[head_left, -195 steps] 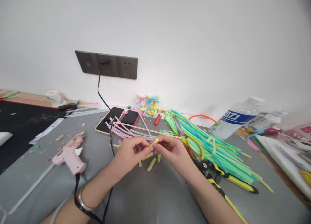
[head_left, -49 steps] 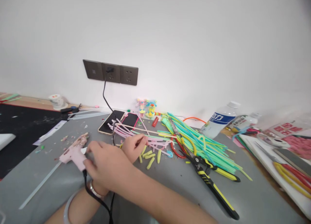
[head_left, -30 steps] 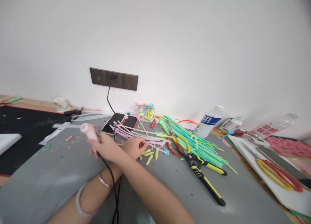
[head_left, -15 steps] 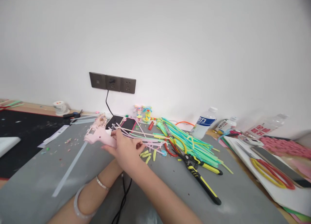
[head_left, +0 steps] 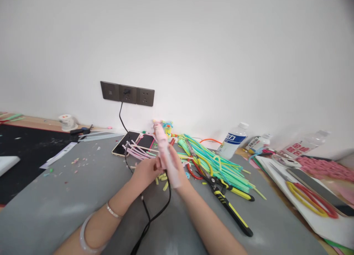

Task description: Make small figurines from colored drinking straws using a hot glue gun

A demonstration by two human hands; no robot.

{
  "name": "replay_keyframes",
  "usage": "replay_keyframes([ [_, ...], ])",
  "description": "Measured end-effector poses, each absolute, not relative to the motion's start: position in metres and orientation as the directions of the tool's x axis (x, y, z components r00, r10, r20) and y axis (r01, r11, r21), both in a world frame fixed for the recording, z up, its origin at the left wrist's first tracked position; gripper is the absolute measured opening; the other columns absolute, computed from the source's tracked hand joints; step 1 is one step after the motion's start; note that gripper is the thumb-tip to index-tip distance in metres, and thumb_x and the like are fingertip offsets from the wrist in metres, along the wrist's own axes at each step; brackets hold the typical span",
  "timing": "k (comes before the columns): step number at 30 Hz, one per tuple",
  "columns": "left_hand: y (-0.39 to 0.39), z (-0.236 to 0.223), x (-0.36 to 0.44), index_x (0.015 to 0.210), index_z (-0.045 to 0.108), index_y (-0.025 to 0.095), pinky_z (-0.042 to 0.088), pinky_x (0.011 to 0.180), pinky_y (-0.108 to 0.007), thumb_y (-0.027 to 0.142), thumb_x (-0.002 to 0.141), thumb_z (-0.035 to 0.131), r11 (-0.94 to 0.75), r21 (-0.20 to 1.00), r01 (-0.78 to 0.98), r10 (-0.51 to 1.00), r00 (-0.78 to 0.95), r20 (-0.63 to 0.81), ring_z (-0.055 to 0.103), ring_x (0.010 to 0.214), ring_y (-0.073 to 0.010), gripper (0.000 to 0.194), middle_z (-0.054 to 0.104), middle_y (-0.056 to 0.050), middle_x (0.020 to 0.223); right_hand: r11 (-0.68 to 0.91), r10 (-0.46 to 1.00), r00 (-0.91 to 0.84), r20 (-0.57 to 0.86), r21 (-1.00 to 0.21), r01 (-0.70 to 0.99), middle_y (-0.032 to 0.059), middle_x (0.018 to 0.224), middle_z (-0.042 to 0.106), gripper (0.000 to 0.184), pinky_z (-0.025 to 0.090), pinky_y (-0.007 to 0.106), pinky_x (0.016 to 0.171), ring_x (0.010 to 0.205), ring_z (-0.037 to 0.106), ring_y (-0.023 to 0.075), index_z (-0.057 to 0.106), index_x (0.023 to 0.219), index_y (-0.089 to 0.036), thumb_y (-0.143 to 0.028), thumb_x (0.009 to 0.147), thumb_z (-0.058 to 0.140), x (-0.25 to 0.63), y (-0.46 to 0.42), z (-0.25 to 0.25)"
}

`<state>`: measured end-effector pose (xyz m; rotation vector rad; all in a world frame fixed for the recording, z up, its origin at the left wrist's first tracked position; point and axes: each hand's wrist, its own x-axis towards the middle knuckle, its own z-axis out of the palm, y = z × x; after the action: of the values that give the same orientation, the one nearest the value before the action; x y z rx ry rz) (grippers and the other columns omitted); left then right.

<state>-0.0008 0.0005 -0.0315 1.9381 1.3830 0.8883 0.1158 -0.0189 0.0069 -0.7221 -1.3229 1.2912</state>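
Note:
A pale pink hot glue gun (head_left: 161, 137), slightly blurred, is gripped in my right hand (head_left: 178, 170) near the middle of the table. A translucent glue stick (head_left: 172, 173) sticks out of its rear end toward me. My left hand (head_left: 146, 172) is closed right beside the gun, fingers pinched together; what they hold, if anything, is hidden. Black cable (head_left: 169, 194) hangs below the hands and loops over the grey mat (head_left: 105, 196). Yellow pipe-cleaner pieces (head_left: 163, 178) lie beneath my hands, and pink pipe cleaners (head_left: 135, 151) are just behind them.
Black-and-yellow pliers (head_left: 229, 207) lie on the right beside green pipe cleaners (head_left: 224, 170). A water bottle (head_left: 232, 140) stands behind them. Phones (head_left: 121, 146) and small figures (head_left: 167, 128) are near the wall. Scissors (head_left: 306, 197) rest on white paper (head_left: 309, 220) at far right.
My right hand has swung the glue gun from the left to the middle, its nozzle end now pointing toward the wall. My left hand has shifted left, and my forearms are no longer crossed.

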Motion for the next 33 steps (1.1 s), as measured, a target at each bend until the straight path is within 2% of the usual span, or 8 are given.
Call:
replay_keyframes([
  [2,0.004,-0.03,-0.009,0.069,0.067,0.016,0.043,0.063,-0.029,0.025,0.083,0.067,-0.285,0.734,0.617,0.952,0.275,0.139,0.061,0.066,-0.0184,0.016,0.063,0.0,0.063,0.124,0.932,-0.261,0.252,-0.898,-0.423,-0.0082,0.057,0.041,0.047,0.025,0.024,0.045,0.043,0.031,0.0099,0.056,0.105,-0.022,-0.065,0.086,0.058,0.131,-0.015,0.004],
  [5,0.009,-0.027,-0.015,0.067,0.066,0.017,0.035,0.059,-0.027,0.028,0.085,0.059,-0.272,0.689,0.672,0.955,0.276,0.109,0.058,0.063,-0.0176,0.021,0.065,-0.001,0.063,-0.015,0.918,-0.342,0.2,-0.845,-0.535,-0.0105,0.054,0.037,0.049,0.021,0.023,0.044,0.04,0.023,0.0064,0.057,0.101,-0.022,-0.065,0.081,0.065,0.153,-0.009,-0.004],
  [12,0.007,-0.026,-0.014,0.068,0.065,0.019,0.034,0.059,-0.027,0.036,0.079,0.066,-0.228,0.633,0.74,0.959,0.282,0.016,0.06,0.067,-0.0187,0.021,0.068,-0.002,0.069,-0.083,0.945,-0.31,0.101,-0.844,-0.529,-0.0132,0.045,0.034,0.041,0.012,0.023,0.042,0.035,0.017,0.0056,0.058,0.105,-0.019,-0.054,0.086,0.065,0.175,0.001,-0.031],
  [16,0.002,-0.03,-0.009,0.076,0.065,0.019,0.037,0.066,-0.029,0.023,0.079,0.062,-0.29,0.527,0.799,0.941,0.34,0.002,0.062,0.077,-0.0212,0.006,0.07,-0.004,0.077,-0.069,0.962,-0.261,0.084,-0.846,-0.528,-0.0133,0.044,0.033,0.044,0.014,0.023,0.042,0.036,0.016,0.0057,0.058,0.109,-0.018,-0.055,0.087,0.064,0.172,0.001,-0.039],
  [19,0.002,-0.029,-0.007,0.075,0.063,0.019,0.04,0.074,-0.032,0.013,0.077,0.057,-0.356,0.498,0.791,0.923,0.382,0.053,0.06,0.084,-0.0237,0.008,0.068,-0.005,0.079,-0.09,0.966,-0.253,0.057,-0.842,-0.532,-0.0128,0.045,0.033,0.044,0.013,0.023,0.041,0.035,0.017,0.006,0.059,0.111,-0.018,-0.056,0.088,0.062,0.172,-0.001,-0.041],
  [25,0.004,-0.023,-0.008,0.078,0.059,0.019,0.042,0.077,-0.032,0.017,0.082,0.055,-0.363,0.685,0.632,0.922,0.35,0.166,0.059,0.086,-0.0214,0.006,0.064,-0.003,0.082,-0.141,0.961,-0.276,0.023,-0.817,-0.559,-0.0125,0.043,0.033,0.043,0.016,0.023,0.041,0.035,0.016,0.0059,0.061,0.113,-0.017,-0.054,0.09,0.061,0.178,-0.004,-0.035],
  [29,0.007,-0.023,-0.008,0.082,0.062,0.018,0.042,0.067,-0.028,0.024,0.084,0.058,-0.248,0.865,0.436,0.927,0.366,0.081,0.059,0.074,-0.0174,0.007,0.066,-0.002,0.079,-0.166,0.956,-0.293,0.009,-0.807,-0.567,-0.0122,0.042,0.034,0.039,0.016,0.022,0.042,0.034,0.017,0.0055,0.062,0.11,-0.018,-0.052,0.09,0.061,0.18,-0.005,-0.033],
  [33,0.01,-0.024,-0.007,0.099,0.065,0.016,0.047,0.07,-0.028,0.033,0.079,0.069,-0.016,0.995,0.102,0.92,0.39,-0.025,0.064,0.078,-0.0176,0.026,0.071,-0.005,0.086,-0.153,0.966,-0.257,-0.006,-0.817,-0.556,-0.0125,0.042,0.034,0.039,0.015,0.023,0.042,0.035,0.016,0.0054,0.062,0.109,-0.018,-0.051,0.089,0.063,0.181,-0.006,-0.033],
])
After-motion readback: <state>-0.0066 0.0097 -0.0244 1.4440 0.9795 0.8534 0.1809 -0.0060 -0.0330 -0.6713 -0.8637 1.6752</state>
